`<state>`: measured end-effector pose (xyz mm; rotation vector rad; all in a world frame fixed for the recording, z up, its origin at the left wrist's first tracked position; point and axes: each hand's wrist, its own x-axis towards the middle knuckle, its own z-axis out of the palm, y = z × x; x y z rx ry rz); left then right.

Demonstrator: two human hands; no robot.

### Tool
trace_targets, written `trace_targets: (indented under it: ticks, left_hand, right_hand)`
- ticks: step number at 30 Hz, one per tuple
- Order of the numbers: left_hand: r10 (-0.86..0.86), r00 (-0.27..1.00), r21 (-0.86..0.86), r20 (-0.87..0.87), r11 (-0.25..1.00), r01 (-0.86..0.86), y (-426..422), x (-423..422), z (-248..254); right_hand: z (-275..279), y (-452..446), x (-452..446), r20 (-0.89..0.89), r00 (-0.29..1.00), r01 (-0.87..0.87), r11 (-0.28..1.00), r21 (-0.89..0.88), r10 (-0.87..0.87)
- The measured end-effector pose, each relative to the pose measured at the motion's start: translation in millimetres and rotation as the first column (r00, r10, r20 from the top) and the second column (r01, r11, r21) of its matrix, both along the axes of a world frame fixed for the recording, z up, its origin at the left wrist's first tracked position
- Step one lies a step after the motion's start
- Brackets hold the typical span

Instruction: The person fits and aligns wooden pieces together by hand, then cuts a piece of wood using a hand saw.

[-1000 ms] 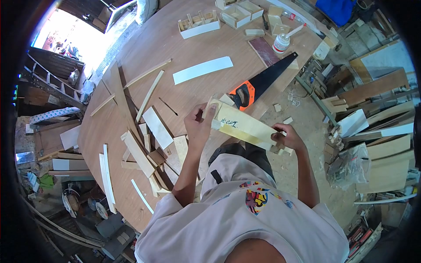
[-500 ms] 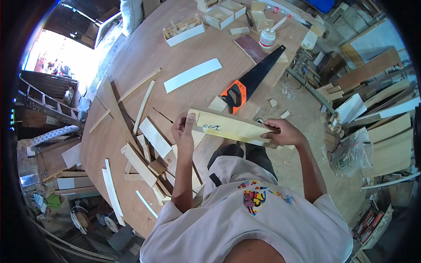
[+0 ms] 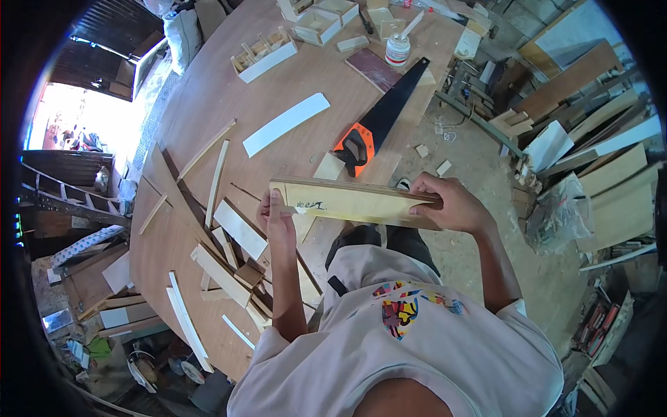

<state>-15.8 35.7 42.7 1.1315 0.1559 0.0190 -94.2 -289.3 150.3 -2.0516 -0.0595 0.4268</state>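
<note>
In front of my body, both hands hold a pale plywood board (image 3: pixel 361 204) with dark handwriting on its face. My left hand (image 3: pixel 275 215) is closed on its left end, thumb on the face. At the right end my right hand (image 3: pixel 455 203) grips it, thumb on the face and fingers over the top edge. A brown long edge shows along the top; whether it is one board or two together I cannot tell. Just beyond it lies a handsaw (image 3: pixel 393 105) with a black blade and orange handle on the wooden table (image 3: pixel 201 125).
Wood strips and offcuts (image 3: pixel 226 278) pile up on the table's left side. A white curved piece (image 3: pixel 286 125), a glue bottle (image 3: pixel 397 50) with a brush-like stick, and small wooden boxes (image 3: pixel 264 55) sit farther back. Leaning boards (image 3: pixel 611 194) and a plastic bag (image 3: pixel 561 215) stand at right.
The board has turned to lie more level, and more of its top edge shows. My right fingers have shifted over that edge. The whole view has shifted slightly.
</note>
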Motion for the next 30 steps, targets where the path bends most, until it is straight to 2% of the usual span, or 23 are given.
trace_targets:
  ticks: [13, 25, 28, 30]
  left_hand:
    - [-0.028, 1.000, -0.022, -0.004, 0.999, 0.028, 5, -2, -13]
    - [-0.004, 0.998, 0.001, -0.058, 1.000, 0.004, 3, -4, -11]
    - [-0.011, 0.997, 0.032, -0.077, 0.999, 0.013, 0, -6, -8]
    - [-0.020, 0.996, 0.050, -0.081, 0.998, 0.024, 0, -6, -10]
  right_hand:
    - [-10, -4, -4, 0.053, 0.999, -0.007, 1.000, 0.015, 0.007]
    - [-18, -3, -2, -0.049, 0.998, 0.029, 0.995, 0.091, -0.025]
    - [-29, -6, 1, -0.091, 0.996, -0.016, 1.000, 0.000, 0.016]
    - [-38, -7, 5, -0.148, 0.984, -0.107, 0.993, -0.056, 0.098]
